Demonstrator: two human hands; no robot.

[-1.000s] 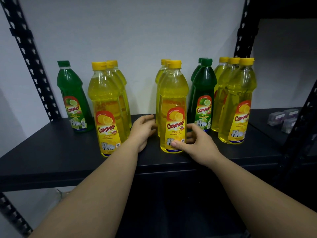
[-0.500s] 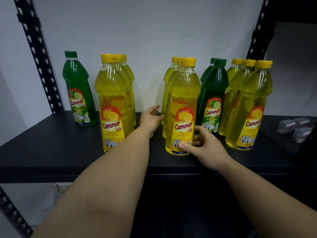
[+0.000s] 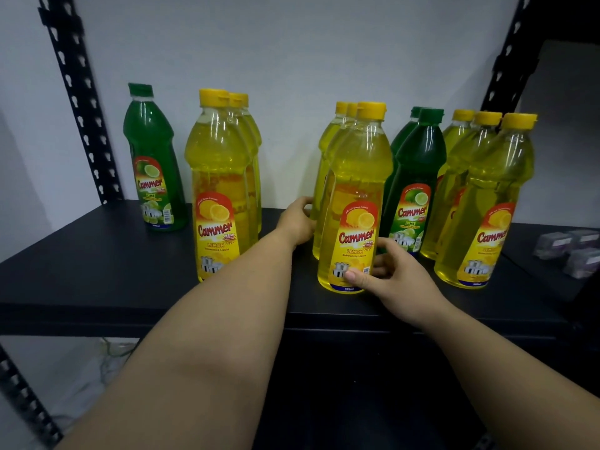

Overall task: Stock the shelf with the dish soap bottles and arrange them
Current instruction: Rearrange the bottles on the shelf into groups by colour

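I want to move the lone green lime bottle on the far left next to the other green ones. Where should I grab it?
Grip the lone lime bottle around its upright lower body at the label, from the front or its open left side. The body narrows toward the cap, and nothing touches it.

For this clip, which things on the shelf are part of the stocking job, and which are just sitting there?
Part of the job:
- middle row of lemon bottles, held by the left hand and right hand
- other lemon rows
- lime bottles
- black shelf

Just sitting there:
- small clear packets at the far right
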